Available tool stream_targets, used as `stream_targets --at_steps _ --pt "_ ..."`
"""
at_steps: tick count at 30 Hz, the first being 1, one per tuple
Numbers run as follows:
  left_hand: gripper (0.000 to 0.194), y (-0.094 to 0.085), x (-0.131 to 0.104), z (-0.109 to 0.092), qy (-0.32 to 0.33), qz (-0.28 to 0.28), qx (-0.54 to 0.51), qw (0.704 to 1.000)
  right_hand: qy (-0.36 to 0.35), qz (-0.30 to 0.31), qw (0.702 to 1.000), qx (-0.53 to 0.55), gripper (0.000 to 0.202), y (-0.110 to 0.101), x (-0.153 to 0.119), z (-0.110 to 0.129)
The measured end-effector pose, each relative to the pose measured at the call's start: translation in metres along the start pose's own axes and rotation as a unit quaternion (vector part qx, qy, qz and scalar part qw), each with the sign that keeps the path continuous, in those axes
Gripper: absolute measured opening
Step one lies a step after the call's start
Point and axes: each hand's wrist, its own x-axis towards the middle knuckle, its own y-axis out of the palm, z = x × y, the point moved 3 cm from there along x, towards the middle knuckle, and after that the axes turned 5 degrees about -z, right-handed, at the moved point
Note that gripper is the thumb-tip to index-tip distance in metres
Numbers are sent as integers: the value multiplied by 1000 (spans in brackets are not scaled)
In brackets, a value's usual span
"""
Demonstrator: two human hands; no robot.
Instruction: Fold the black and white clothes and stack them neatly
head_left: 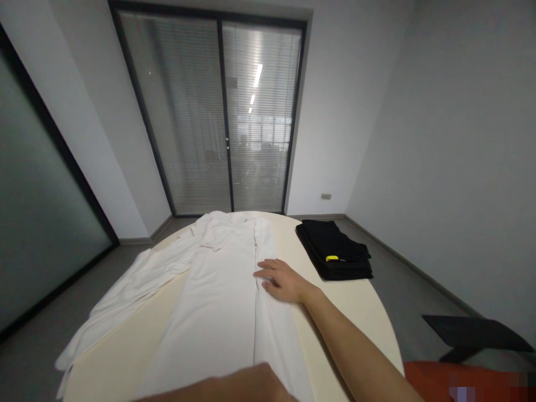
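Observation:
A white long-sleeved shirt (218, 301) lies spread over the round table, its collar end at the far side. One sleeve (129, 290) trails to the left and hangs over the table edge. Down the shirt's right part runs a long straight edge. My right hand (282, 281) rests on the cloth at this edge, fingers stretched out and slightly apart, holding nothing I can see. At the bottom of the view, my left hand (251, 384) is over the near part of the shirt. Its fingers are hidden below the frame.
A stack of folded black clothes (335, 245) with a small yellow tag (332, 258) sits at the right of the cream table (355, 318). A chair with an orange seat (435, 382) and black armrest (477, 332) stands at lower right. Glass doors (226, 111) are behind.

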Motion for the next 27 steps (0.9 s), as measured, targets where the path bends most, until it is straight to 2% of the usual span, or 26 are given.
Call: stream_targets --at_steps 1,2,4,5,7,9,12,14,16,18,21,27 --pt "9 -18 -4 -1 21 -10 14 1000 1 3 1000 1 42 1 1 2" --pt "4 -36 -8 2 10 -33 26 999 5 7 1000 1 44 2 1 3" --pt "7 -70 -17 22 -94 -93 66 989 25 22 999 3 55 4 1 4" --pt "11 -84 -24 37 -164 -126 90 974 40 34 999 4 62 5 1 4" --pt "18 -105 -44 73 -288 -197 131 928 72 63 995 9 75 8 1 3" --pt "23 -118 -70 111 -370 -262 193 870 89 87 992 13 81 11 0 3" --pt "32 -127 -114 160 -470 -336 273 769 96 106 990 11 81 13 1 3" --pt "38 -127 -139 184 -513 -359 275 730 98 109 989 9 80 13 2 3" --pt "42 -126 -155 198 -513 -369 261 730 93 100 991 8 79 10 3 6" --pt "44 -125 -163 205 -499 -370 253 742 82 88 993 8 77 6 4 13" --pt "44 -123 -167 208 -483 -367 250 755 60 83 994 23 78 4 6 33" --pt "47 -121 -169 213 -488 -374 251 748 -8 85 995 55 77 15 11 80"
